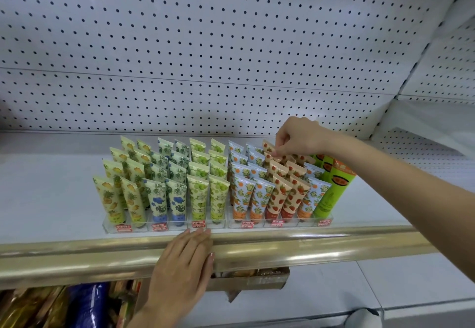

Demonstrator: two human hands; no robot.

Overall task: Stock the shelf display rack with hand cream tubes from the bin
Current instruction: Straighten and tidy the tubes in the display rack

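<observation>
Shelf display rack (164, 225): clear tray on the white shelf (51, 194), its columns of hand cream tubes running from pineapple print (110, 199) at 9 o'clock to tall green tubes (334, 191) at 3 o'clock. Left hand (187, 258): fingers straight, lying flat on the gold shelf rail (321, 246) at the rack's 6 o'clock, holding nothing. Right hand (295, 136): the nearer to the work, fingertips pinching the crimped top of a back-row strawberry tube (268, 146), which lies at the hand's 7 o'clock, long axis near upright; seating it likely needs a straight press toward 6 o'clock.
</observation>
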